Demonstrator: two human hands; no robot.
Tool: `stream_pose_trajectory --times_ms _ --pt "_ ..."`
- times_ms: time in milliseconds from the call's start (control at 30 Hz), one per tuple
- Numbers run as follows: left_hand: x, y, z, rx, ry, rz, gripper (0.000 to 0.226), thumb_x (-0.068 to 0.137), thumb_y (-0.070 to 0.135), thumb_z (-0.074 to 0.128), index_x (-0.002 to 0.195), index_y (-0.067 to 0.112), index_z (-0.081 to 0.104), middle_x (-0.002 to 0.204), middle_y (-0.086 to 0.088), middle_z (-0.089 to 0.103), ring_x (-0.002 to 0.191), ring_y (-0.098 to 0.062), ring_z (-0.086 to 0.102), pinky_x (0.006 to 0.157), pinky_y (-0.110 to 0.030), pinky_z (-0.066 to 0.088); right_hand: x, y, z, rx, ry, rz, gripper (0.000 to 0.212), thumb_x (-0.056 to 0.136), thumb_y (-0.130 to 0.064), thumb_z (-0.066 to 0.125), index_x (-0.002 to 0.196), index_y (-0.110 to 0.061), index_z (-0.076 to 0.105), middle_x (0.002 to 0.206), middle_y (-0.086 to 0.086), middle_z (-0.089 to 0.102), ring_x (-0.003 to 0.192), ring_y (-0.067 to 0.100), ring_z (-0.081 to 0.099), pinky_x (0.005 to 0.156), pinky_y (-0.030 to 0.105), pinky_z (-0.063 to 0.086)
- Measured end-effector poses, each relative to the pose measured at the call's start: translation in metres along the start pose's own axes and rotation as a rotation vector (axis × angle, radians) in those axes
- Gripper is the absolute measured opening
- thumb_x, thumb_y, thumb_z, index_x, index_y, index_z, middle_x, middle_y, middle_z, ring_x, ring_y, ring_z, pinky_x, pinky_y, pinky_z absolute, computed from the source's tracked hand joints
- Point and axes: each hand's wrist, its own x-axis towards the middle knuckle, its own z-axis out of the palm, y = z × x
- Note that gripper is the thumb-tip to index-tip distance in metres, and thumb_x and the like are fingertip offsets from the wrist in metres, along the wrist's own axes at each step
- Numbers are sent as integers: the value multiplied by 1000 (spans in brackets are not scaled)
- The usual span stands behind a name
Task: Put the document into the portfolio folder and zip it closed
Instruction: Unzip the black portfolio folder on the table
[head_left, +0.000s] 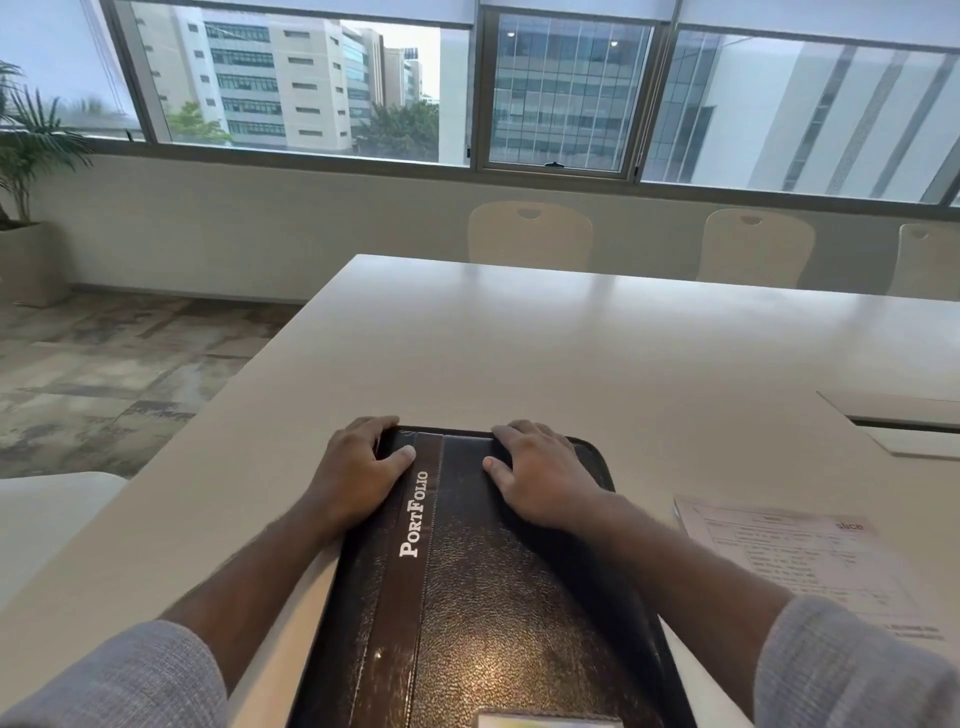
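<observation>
A dark brown leather portfolio folder (483, 587) lies closed on the white table (571, 353) right in front of me, with the word "PortFolio" printed along a brown strip. My left hand (358, 475) holds its far left corner, fingers curled over the far edge and thumb on the cover. My right hand (540, 475) holds the far edge near the right corner in the same way. The document (810, 566), a printed sheet with a table on it, lies flat on the table to the right of the folder, apart from both hands.
A cable hatch (904, 423) is set into the table at the right. Three pale chairs (530, 234) stand along the far side under the windows. A potted plant (26, 171) stands at the left by the wall. The table's left edge runs diagonally beside my left arm.
</observation>
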Motion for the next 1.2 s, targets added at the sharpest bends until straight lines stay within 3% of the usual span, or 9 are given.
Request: stream_pose_trajectory --times_ms 100,233,433,600,667,767,900,1100,1200 --pt "0 -3 0 -44 40 -5 43 91 29 67 131 13 61 129 -3 59 113 -21 55 101 -39 45 19 -12 -3 10 -39 30 42 94 -41 49 127 -15 55 127 6 57 122 27 47 105 44 30" --pt "0 -3 4 0 57 -5 48 93 28 63 135 7 55 132 -8 55 121 -25 51 106 -44 42 46 -33 -7 94 -123 84 37 91 -45 55 114 -17 65 117 3 65 113 25 54 101 44 33" --pt "-1 -4 4 -67 93 -25 45 95 23 60 137 12 50 129 -7 56 116 -23 55 103 -44 45 75 -67 0 290 -187 128 31 90 -37 62 100 -10 73 106 8 71 104 27 62 98 48 46" --pt "-1 -7 3 -185 95 -29 40 98 13 55 136 18 46 120 -2 59 98 -1 58 75 -13 44 93 -85 14 358 -192 219 44 83 -48 67 92 -5 69 94 8 70 96 29 66 91 45 51" --pt "-1 -8 4 -197 97 -33 40 98 13 55 136 19 45 122 -2 58 97 0 57 73 -10 42 98 -91 20 312 -171 283 49 76 -58 68 87 -11 62 91 4 67 94 27 65 89 42 50" --pt "-1 -10 6 -213 103 -49 41 98 15 55 136 21 43 124 -1 57 102 -8 59 77 -14 44 105 -99 23 274 -165 360 44 72 -57 69 88 -16 64 93 2 70 92 24 65 90 42 49" --pt "1 -11 8 -207 94 -70 49 98 17 53 142 23 35 120 -1 57 109 -17 59 90 -32 50 113 -104 21 325 -226 403 25 68 -36 71 76 -13 63 84 5 69 88 26 67 91 45 52" --pt "2 -7 10 -197 88 -90 62 97 16 52 152 19 24 138 -8 52 121 -24 56 103 -46 47 118 -109 25 374 -267 458 50 66 -49 77 97 -12 66 97 6 70 97 28 66 94 46 49" --pt "4 -7 11 -194 93 -92 61 98 17 53 152 16 25 140 -8 50 124 -25 54 104 -46 46 118 -108 28 399 -221 458 39 69 -41 74 92 -11 66 95 6 70 96 28 66 94 47 49"
